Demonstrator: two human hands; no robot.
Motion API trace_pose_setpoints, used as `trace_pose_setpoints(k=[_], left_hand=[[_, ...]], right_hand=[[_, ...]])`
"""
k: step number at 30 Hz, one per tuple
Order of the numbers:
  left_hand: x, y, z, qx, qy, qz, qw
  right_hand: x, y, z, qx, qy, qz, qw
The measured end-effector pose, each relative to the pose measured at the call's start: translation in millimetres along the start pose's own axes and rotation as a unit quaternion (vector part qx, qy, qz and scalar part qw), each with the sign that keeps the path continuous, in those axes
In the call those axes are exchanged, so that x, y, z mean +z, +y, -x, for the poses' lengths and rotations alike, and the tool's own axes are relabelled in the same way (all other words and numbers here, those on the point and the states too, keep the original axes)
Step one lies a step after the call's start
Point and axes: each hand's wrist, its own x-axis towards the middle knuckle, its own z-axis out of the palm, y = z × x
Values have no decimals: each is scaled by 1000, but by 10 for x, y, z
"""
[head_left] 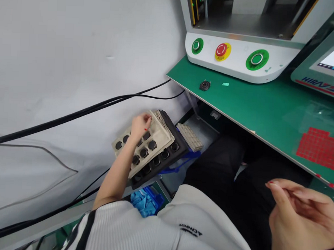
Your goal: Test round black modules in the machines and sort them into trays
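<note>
My left hand (140, 126) is over a beige moulded tray (162, 134), its fingers curled together and a small red spot showing on it. What those fingers hold, if anything, is hidden. Round dark discs, like watch casings (144, 152), sit in the tray's pockets. Beneath it lies a black tray (179, 149) with more round pieces. At the lower right my right hand (304, 215) is in the air, thumb and forefinger pinched, with a tiny red bit at the tips that I cannot make out. A sheet of red squares (319, 148) lies on the green bench beyond it.
A round black watch casing (204, 85) and a pale green scrap (225, 84) lie on the green bench (240, 102). Behind stands a machine with a red stop button (221, 50). Black cables (101, 104) cross the left side. A blue bin (155, 198) is below.
</note>
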Motion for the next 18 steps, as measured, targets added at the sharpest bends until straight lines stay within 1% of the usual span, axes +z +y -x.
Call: trace_pose_setpoints(k=[1,3,5,7,9,11,14,16,18], left_hand=[[-2,-160,-89,-10,-11,-9,1000],[26,-379,-238,-21,-36,-22,999],[72,-494,-359,-22,-62,-31,997],[112,-545,-457,-22,-80,-37,996],[141,-560,-535,-26,-85,-39,995],[152,-554,-592,-36,-82,-38,995],[110,-515,-624,-48,-75,-26,996],[33,-455,-584,-53,-61,-10,997],[-50,-335,-463,-46,-39,21,998]], right_hand=[[-5,14,9,-2,6,-1,1000],[-9,38,24,-5,8,-3,1000],[-9,56,23,-8,10,-5,1000],[-9,73,8,-15,21,-8,1000],[-8,87,-12,-23,33,-16,999],[-9,99,-25,-24,30,-27,999],[-26,120,-22,-25,27,-42,998],[-53,145,-12,-35,25,-52,998],[-75,177,-1,-35,12,-58,998]])
